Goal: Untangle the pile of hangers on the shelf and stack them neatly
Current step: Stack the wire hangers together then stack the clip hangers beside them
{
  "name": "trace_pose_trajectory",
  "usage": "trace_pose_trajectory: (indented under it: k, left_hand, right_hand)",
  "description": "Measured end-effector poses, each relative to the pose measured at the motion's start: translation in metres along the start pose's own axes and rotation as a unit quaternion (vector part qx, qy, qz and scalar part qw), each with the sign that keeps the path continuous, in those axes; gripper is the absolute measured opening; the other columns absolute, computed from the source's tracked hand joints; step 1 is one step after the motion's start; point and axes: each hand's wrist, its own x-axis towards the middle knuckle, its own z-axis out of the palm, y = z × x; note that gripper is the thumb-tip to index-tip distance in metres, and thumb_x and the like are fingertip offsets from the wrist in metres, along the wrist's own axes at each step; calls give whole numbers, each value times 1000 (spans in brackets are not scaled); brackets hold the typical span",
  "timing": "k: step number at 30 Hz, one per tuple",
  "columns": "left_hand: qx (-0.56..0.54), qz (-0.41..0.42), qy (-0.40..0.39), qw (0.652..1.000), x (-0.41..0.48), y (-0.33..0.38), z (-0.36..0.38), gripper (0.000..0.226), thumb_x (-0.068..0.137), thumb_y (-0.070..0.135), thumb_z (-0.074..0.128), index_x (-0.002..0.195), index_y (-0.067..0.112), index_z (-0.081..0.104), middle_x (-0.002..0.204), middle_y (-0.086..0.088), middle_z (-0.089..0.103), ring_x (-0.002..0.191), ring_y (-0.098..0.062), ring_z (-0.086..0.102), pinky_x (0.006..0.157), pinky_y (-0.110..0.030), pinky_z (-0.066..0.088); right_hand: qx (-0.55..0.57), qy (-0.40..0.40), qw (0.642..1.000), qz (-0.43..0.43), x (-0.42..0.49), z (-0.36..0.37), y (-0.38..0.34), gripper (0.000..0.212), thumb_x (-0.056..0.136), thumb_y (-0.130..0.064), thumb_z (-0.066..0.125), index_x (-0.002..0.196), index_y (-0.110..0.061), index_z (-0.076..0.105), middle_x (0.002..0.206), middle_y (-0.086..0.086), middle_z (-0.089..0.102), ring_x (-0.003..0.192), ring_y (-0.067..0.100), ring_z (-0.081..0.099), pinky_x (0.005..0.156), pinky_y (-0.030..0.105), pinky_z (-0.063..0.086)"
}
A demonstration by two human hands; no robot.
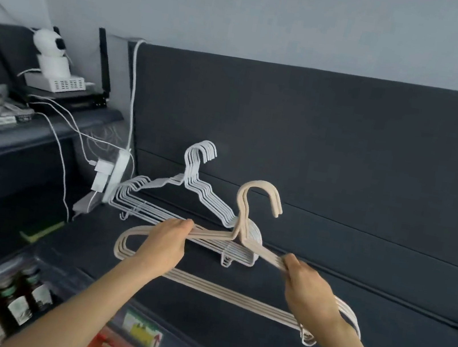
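A bundle of beige hangers [233, 292] is held up over the dark shelf surface [339, 190], hooks up near the centre. My left hand [164, 245] grips the bundle's left shoulder. My right hand [309, 292] grips the right shoulder, fingers curled round the bars. Behind the bundle a neat stack of white hangers [203, 193] leans against the dark back panel, hooks aligned and pointing up.
A white power strip with plugs and cables [111, 178] stands just left of the white stack. A white camera on a white box [52, 58] sits on the upper left shelf. Bottles in a bin [12, 301] lie at the lower left.
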Motion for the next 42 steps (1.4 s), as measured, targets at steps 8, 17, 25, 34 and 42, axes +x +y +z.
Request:
trace_pose_trajectory:
  k: [8, 17, 25, 34, 42]
  left_hand:
    - [-23, -12, -49, 998, 45, -148, -17, 17, 91, 4, 40, 102, 8, 51, 99, -10, 59, 94, -27, 55, 82, -39, 46]
    - [-37, -1, -118, 992, 97, -199, 3, 17, 92, 4, 38, 101, 9, 52, 90, -5, 53, 82, -24, 53, 71, -35, 41]
    - [-40, 3, -93, 995, 127, -201, 26, 24, 93, 8, 42, 113, 12, 54, 99, -7, 59, 81, -22, 55, 68, -29, 41]
    - [1, 39, -25, 999, 116, -205, 47, 31, 89, 8, 49, 121, 10, 51, 113, -8, 61, 105, -25, 57, 93, -37, 46]
    - [23, 35, -20, 999, 109, -208, 47, 40, 91, 13, 48, 131, 12, 44, 121, -8, 57, 111, -25, 52, 98, -36, 40]
  right_hand:
    - [23, -27, 999, -1, 82, 50, -116, 8, 95, -18, 36, 88, -20, 38, 95, 4, 61, 86, 26, 57, 65, 33, 40]
    - [-20, -52, 997, 58, 136, 88, -141, 17, 94, -16, 34, 106, -15, 46, 106, 8, 61, 95, 30, 59, 67, 32, 37]
    - [-91, -25, 990, 106, 151, 101, -141, 35, 86, -2, 34, 118, -15, 42, 113, 7, 59, 101, 28, 59, 74, 34, 41]
    - [-103, 30, 990, 87, 144, 116, -137, 39, 84, -2, 38, 121, -17, 39, 114, 4, 59, 103, 24, 58, 86, 34, 44]
    - [-87, 80, 990, 72, 138, 119, -136, 39, 84, -1, 42, 122, -12, 46, 111, 8, 61, 101, 27, 58, 83, 35, 46]
